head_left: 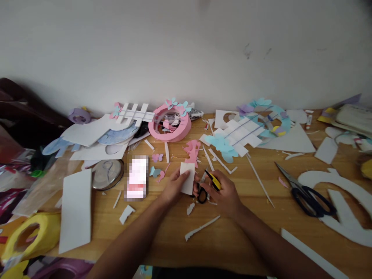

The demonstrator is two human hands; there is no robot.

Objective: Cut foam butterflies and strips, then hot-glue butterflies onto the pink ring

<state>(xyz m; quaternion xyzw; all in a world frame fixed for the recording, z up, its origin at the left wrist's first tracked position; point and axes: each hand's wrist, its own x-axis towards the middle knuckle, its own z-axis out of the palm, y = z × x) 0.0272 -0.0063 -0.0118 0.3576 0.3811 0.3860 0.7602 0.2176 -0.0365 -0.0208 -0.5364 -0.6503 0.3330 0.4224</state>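
My left hand (173,187) grips a small rectangular piece of white foam board (187,179), thumb across its face. In my right hand (226,193) is a yellow and black utility knife (214,180), pointing up and to the left, apart from the board. Between the hands lie small scissors with black handles (202,195), partly hidden by my fingers. Just beyond the board is a cut scrap of pink paper (192,150). White foam offcuts (202,226) are scattered on the wooden table (171,248) around my hands.
Left of me lie a phone (137,178), a round metal tin (107,174) and a white foam rectangle (75,211). Decorated pink (170,136) and blue (286,124) rings stand near the wall. Large scissors (308,197) lie at right beside a curved foam piece (345,178).
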